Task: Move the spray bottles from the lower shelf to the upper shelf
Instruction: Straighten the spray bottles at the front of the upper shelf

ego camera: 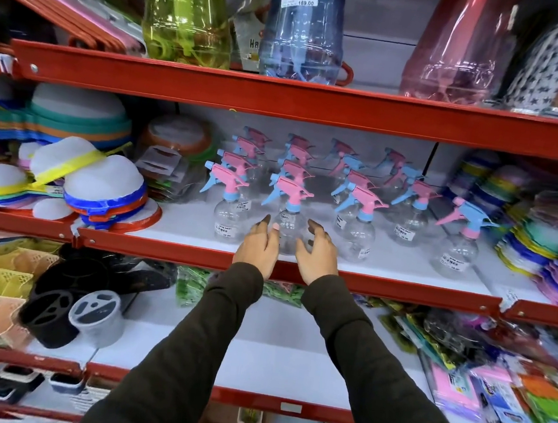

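Reaching hands: left hand (257, 247) and right hand (317, 255) flank the front-middle spray bottle (289, 219), fingers spread, not clasping it.
Bottle place: on the middle shelf (170, 250), among rows of spray bottles.
Sleeves: dark.

Bright, even light falls from above. The red shelf edges (282, 103) bow with wide-angle distortion. Packets at the right edge (550, 240) smear with blur; the spray bottles (291, 212) in the centre stay fairly sharp.
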Motion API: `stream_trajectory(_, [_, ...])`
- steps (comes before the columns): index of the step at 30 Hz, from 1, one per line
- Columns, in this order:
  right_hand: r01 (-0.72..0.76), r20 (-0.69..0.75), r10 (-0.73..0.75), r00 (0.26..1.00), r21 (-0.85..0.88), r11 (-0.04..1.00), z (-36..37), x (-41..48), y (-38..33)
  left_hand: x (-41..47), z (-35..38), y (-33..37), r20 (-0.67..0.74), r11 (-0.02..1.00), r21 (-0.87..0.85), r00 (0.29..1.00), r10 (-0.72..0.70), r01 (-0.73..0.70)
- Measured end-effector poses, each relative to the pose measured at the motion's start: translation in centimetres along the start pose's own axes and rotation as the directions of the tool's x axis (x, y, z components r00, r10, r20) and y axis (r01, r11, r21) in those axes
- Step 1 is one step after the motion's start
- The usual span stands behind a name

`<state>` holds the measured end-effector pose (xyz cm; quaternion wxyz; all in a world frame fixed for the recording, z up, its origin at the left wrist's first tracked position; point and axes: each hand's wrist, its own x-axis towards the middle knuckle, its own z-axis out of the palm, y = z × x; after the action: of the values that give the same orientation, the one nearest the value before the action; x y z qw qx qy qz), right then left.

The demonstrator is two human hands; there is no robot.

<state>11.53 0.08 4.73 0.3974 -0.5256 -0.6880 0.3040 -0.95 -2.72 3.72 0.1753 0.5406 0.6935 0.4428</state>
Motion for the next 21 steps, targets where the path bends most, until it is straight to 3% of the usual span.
stream_trajectory(5, [0.106,-0.165,-0.093,0.982,0.075,0.991,-3.0,-1.0,1.0,-2.1,2.0,1.6,-0.331,0.984,-0.108,0.938,0.098,-0.141])
stream_trajectory(7, [0.13,-0.245,-0.101,0.964,0.104,0.986,-4.5,-1.0,1.9,-2.8,3.3,2.7,-0.352,0.962,-0.117,0.916,0.191,-0.245])
stream_trajectory(9, [0.127,-0.303,-0.084,0.949,0.122,0.984,-6.0,-0.8,3.1,-3.3,4.8,4.0,-0.267,0.945,-0.161,0.934,0.237,-0.286])
stream_trajectory(13, [0.034,-0.319,0.006,0.948,0.121,0.992,-8.7,0.6,5.6,-3.2,8.0,6.9,-0.022,0.966,-0.169,0.981,0.193,-0.194])
stream_trajectory(16, [-0.073,-0.167,0.081,0.983,0.052,0.996,-10.3,1.7,6.6,-2.5,9.8,8.9,0.068,0.989,-0.117,0.993,0.098,-0.09])
stream_trajectory(21, [-0.094,0.031,0.093,0.995,0.024,0.995,-11.1,2.4,7.1,-1.1,11.2,9.7,0.149,0.995,-0.098,0.989,-0.015,0.03])
